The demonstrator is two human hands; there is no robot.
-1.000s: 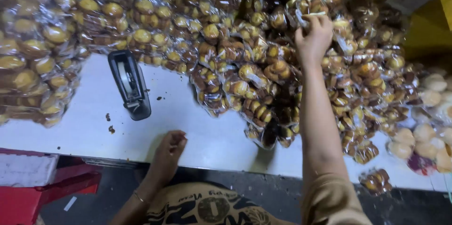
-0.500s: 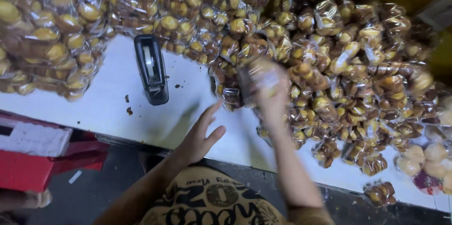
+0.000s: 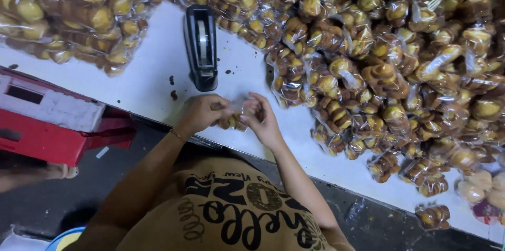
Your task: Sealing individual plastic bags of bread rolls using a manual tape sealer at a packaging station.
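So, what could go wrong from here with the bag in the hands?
1. Both hands, left hand and right hand, hold the small bag over the table edge; if it slips, it may fall to the floor.
2. The bag pile reaches that edge, and one bag already lies below, so an elbow may push more off.

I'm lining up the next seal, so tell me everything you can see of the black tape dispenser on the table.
The tape dispenser is a black, long, narrow desk type that looks like plastic. It lies flat on the white table, its long axis running away from the person. A pale roll or strip of tape shows in its open middle. The near end is lower and blunt. No hand touches it: the left hand and right hand work just in front of it. Dark crumbs lie beside it, and bagged pastries crowd its far end.
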